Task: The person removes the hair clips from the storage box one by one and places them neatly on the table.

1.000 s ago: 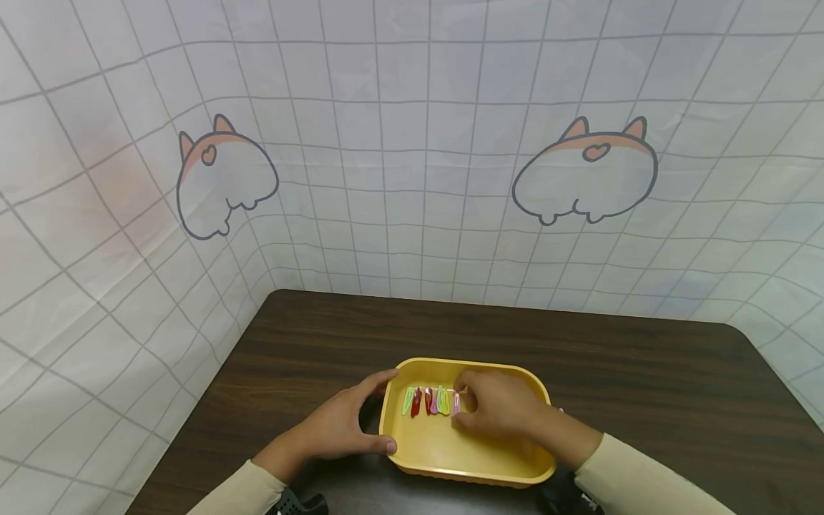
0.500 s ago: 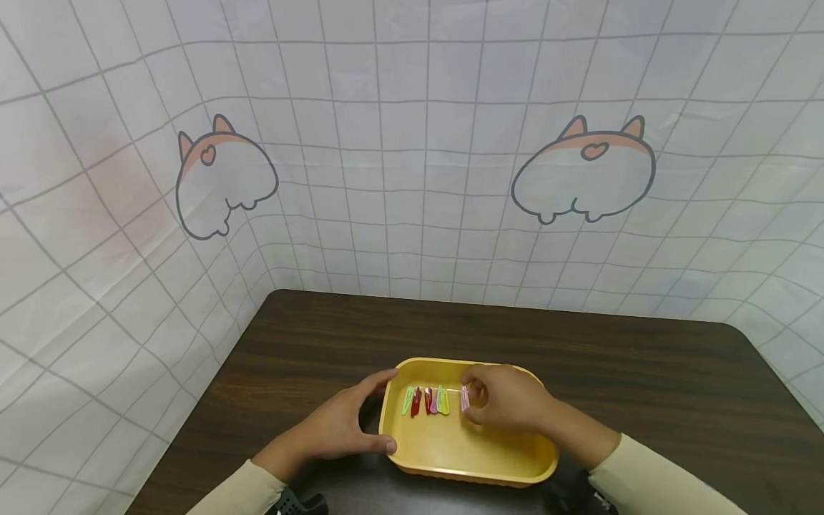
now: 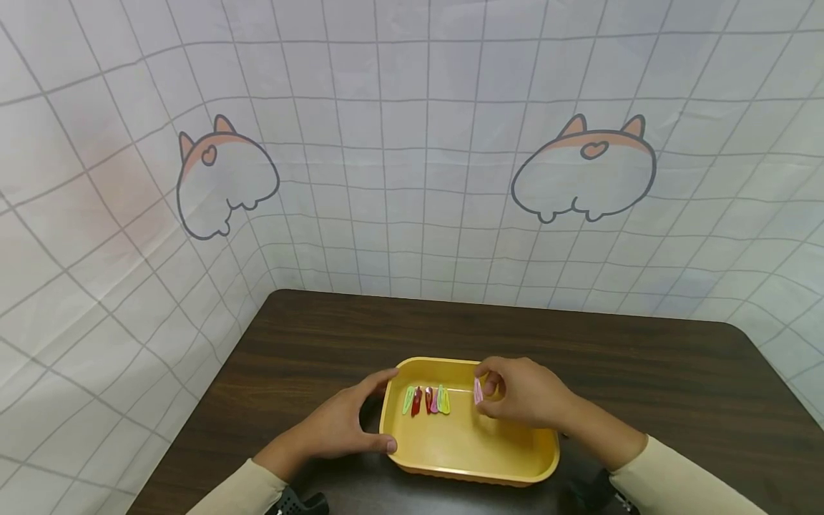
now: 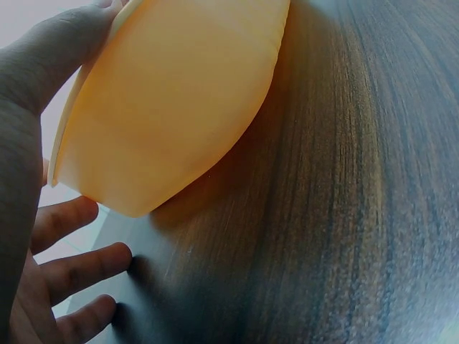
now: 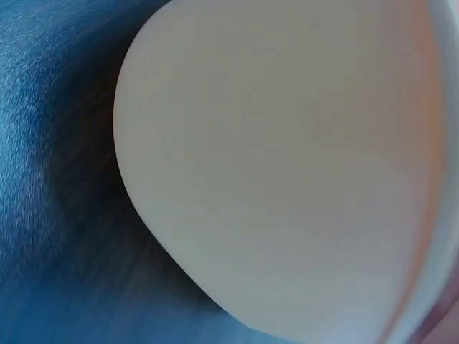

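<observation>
A yellow plastic tray (image 3: 463, 458) sits on the dark table. My left hand (image 3: 337, 422) holds its left end, with thumb and index finger at the rim; in the left wrist view the other fingers (image 4: 86, 272) spread out below, apart from the wall. Over the tray's right half my right hand (image 3: 524, 393) pinches a pink snap hair clip (image 3: 478, 391) between thumb and fingertips. Inside lies a row of hair clips: a green clip (image 3: 408, 400), a red clip (image 3: 416, 402), a darker red clip (image 3: 428, 400), a pink clip (image 3: 434, 402) and a yellow clip (image 3: 445, 400).
The dark wood-grain table (image 3: 360, 322) extends behind the tray and to both sides. A white grid-patterned cloth (image 3: 412, 179) hangs behind it and on the left. The right wrist view is mostly filled by the tray's outer wall (image 5: 272, 172).
My right hand has moved right and slightly back with the pink hair clip, away from the row. My left hand, the tray and the other clips have stayed put.
</observation>
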A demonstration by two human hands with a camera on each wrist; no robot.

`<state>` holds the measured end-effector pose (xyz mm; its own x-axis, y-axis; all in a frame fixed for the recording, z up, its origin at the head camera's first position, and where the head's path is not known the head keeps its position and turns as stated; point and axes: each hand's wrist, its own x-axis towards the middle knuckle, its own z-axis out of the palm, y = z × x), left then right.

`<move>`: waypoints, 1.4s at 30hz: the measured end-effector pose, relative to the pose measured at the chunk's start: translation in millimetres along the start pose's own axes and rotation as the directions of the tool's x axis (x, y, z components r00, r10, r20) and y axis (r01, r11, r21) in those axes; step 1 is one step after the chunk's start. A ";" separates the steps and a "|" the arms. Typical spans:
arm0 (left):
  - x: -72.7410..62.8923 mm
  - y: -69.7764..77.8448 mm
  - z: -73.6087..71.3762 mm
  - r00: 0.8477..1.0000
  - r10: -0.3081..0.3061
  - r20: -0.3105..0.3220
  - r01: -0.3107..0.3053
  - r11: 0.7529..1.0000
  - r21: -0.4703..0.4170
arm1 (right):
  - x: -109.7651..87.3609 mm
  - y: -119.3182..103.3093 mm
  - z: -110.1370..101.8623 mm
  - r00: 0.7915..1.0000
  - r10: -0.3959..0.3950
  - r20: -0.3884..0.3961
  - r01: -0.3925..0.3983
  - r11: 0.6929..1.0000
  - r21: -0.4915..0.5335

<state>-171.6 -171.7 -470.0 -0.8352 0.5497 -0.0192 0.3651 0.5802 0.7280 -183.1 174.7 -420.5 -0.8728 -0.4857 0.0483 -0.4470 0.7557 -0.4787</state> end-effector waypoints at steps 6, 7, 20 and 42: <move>0.5 -0.1 -0.1 1.000 0.003 0.000 -0.003 1.000 0.004 | -6.1 3.2 -9.9 1.000 -0.002 -0.010 0.002 1.000 0.002; 0.7 -0.2 -0.1 1.000 0.005 0.001 -0.005 1.000 0.004 | -7.2 3.7 -11.4 1.000 0.000 -0.012 0.000 1.000 0.001; 0.9 -1.0 -1.4 1.000 -0.001 0.006 0.001 1.000 0.000 | -21.7 12.8 -30.2 0.999 0.031 -0.037 -0.032 0.999 -0.006; -0.5 -1.1 -1.5 1.000 -0.015 0.009 0.015 1.000 0.013 | -48.9 35.4 -44.1 0.996 0.078 -0.037 -0.079 0.997 -0.010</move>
<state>-172.2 -173.5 -469.7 -0.8367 0.5464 -0.0364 0.3581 0.5962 0.7186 -165.0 244.6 -401.1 -0.9116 -0.4088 0.0427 -0.3790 0.7960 -0.4719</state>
